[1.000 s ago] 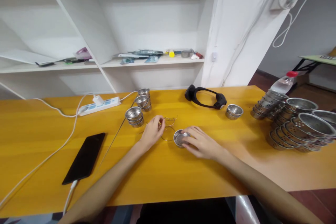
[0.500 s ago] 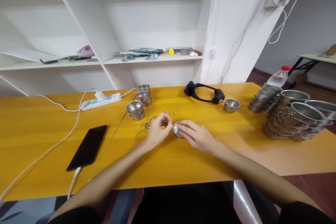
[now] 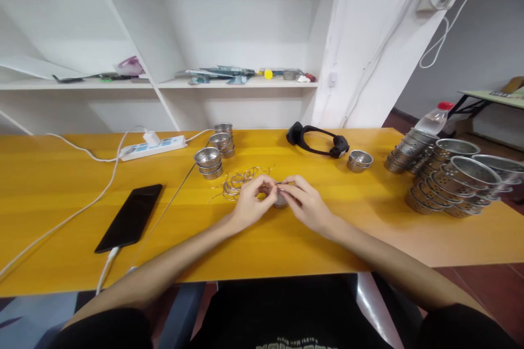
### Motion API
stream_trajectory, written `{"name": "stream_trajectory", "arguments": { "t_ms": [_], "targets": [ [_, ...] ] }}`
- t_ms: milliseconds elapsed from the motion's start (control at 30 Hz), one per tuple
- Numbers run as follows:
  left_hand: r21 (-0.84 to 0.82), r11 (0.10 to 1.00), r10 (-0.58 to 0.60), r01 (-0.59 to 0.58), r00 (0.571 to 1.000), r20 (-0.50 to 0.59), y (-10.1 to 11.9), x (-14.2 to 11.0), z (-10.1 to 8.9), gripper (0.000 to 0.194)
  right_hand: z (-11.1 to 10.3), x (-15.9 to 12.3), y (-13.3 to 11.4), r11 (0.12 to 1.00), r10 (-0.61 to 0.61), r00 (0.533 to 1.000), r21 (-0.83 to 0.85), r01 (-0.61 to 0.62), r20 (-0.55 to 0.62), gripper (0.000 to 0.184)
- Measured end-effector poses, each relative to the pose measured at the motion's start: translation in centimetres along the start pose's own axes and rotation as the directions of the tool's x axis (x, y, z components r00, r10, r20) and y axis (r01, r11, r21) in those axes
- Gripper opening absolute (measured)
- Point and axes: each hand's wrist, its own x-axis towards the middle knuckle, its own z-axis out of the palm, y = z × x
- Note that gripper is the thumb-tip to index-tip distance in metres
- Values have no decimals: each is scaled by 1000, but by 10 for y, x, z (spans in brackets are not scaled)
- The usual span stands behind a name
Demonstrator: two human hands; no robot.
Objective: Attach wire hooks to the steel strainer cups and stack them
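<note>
My left hand (image 3: 254, 202) and my right hand (image 3: 310, 206) meet over a small perforated metal cup (image 3: 280, 203) on the table. Both hands are closed in a fingertip pinch. A thin dark strand that looks like wire (image 3: 281, 184) spans the gap between the fingertips, just above the cup. Fingers cover much of the cup and most of the strand. Just left of my left hand lies a loose tangle of thin curved metal wires (image 3: 234, 184).
Small perforated cups (image 3: 208, 158) are stacked behind the wires. A black headset-like band (image 3: 315, 148) and another cup pair (image 3: 359, 161) lie farther back. Tall cup stacks (image 3: 446, 185) and a bottle (image 3: 434, 119) stand right. A phone (image 3: 130, 218) and power strip (image 3: 153, 148) lie left.
My hands have come closer together over the cup, the left one shifting right. The fingertips of both hands now almost meet at the strand. The view has shifted slightly.
</note>
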Motion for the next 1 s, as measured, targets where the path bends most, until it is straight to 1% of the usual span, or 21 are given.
{"name": "stream_trajectory", "arguments": {
  "t_ms": [67,233,333,400,433,500,533,567,633,667,700,767,833,933,1000],
  "targets": [
    [-2,1000,-5,5,1000,11,0,-1,0,12,0,1,3,1000,7,1000,4,-7,-8,24],
    [-43,998,-50,49,998,-33,-1,-1,2,17,-1,2,3,997,43,998,59,-46,50,21],
    [-8,1000,-26,26,999,-33,2,-1,1,19,-1,4,1,995,69,996,73,-73,64,21],
    [83,996,26,-27,1000,10,4,0,-4,19,-3,6,1,990,104,992,85,-110,73,21],
    [141,988,63,-69,997,49,5,1,-8,19,-4,7,1,986,127,989,97,-134,75,21],
    [253,955,116,-154,980,161,3,3,-18,21,-7,10,2,966,193,979,164,-201,66,19],
    [300,937,117,-180,969,218,1,4,-23,28,-8,11,3,939,245,967,231,-253,65,18],
    [340,921,98,-190,958,269,-1,4,-28,40,-10,13,4,895,308,949,316,-315,76,18],
    [404,899,22,-168,939,343,-8,4,-34,71,-12,15,7,758,422,896,490,-430,134,23],
    [426,892,-19,-149,931,364,-12,3,-34,84,-13,16,8,685,459,871,556,-471,173,27],
    [440,889,-55,-127,925,376,-15,3,-32,93,-14,16,9,623,484,851,602,-499,205,29],
    [422,904,-104,-70,922,374,-20,2,-25,99,-15,17,11,548,513,824,647,-530,239,32],
    [333,943,-133,6,923,361,-22,1,-16,99,-17,18,12,515,523,807,652,-556,275,32],
    [178,980,-148,92,930,337,-22,3,-6,98,-19,19,11,502,507,792,630,-593,342,31],
    [165,982,-135,91,951,278,-22,3,-5,94,-18,19,10,513,487,795,619,-595,361,30]
  ]
}}
